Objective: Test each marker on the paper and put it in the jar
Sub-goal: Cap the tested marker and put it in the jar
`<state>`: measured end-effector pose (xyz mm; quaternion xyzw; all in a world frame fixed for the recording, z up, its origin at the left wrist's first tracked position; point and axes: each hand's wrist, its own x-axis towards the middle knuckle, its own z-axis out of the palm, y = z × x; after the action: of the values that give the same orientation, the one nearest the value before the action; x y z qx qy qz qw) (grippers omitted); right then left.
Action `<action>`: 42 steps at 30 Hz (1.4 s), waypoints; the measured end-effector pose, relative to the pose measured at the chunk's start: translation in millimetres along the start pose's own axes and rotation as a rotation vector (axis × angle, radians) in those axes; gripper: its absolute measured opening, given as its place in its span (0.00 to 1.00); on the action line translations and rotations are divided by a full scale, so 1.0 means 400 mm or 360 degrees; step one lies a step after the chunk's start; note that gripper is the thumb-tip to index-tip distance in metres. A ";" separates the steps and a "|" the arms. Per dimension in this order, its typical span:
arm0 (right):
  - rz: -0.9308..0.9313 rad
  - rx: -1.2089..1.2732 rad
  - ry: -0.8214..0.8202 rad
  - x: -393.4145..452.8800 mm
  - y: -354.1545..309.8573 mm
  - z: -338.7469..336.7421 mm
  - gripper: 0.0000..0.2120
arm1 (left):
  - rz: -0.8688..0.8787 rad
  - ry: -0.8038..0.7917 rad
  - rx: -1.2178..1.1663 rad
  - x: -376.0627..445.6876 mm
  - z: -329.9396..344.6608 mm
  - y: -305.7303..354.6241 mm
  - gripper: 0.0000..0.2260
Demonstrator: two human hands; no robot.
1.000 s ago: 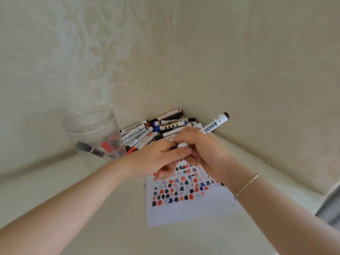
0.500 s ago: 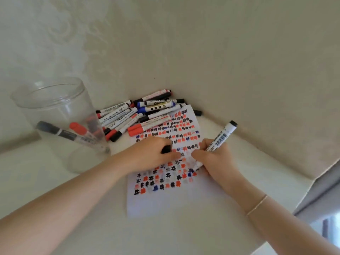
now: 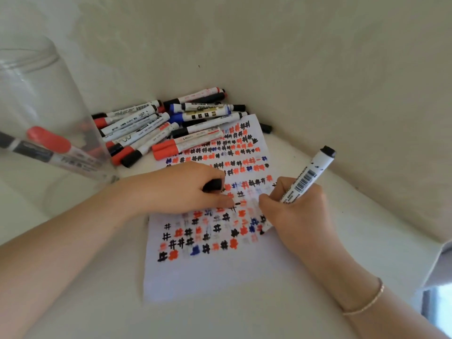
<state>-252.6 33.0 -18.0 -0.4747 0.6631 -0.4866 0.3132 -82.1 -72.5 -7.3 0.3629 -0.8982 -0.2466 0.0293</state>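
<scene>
Jar point(image 3: 36, 113) left; marker pile point(image 3: 171, 123) behind paper point(image 3: 208, 272); hands on paper.

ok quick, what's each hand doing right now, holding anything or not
Left hand: holds the black cap while resting on the paper.
Right hand: grips the marker, tip down on the paper.

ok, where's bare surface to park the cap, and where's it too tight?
Free: the bare lower strip of the paper, below the last row of marks; the white tabletop between the two forearms, and right of the right hand, toward the wall. Crowded: the far corner, where the marker pile overlaps the paper's top edge, with the jar tight on its left.
</scene>
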 end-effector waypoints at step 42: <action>0.0093 0.1006 -0.0329 0.060 -0.147 -0.004 0.09 | 0.0238 0.0180 -0.0720 -0.047 -0.023 0.007 0.05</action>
<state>-243.4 6.7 39.1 -0.3815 0.4575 -0.6084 0.5244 -67.8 -62.1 4.5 0.2928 -0.8413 -0.4179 0.1783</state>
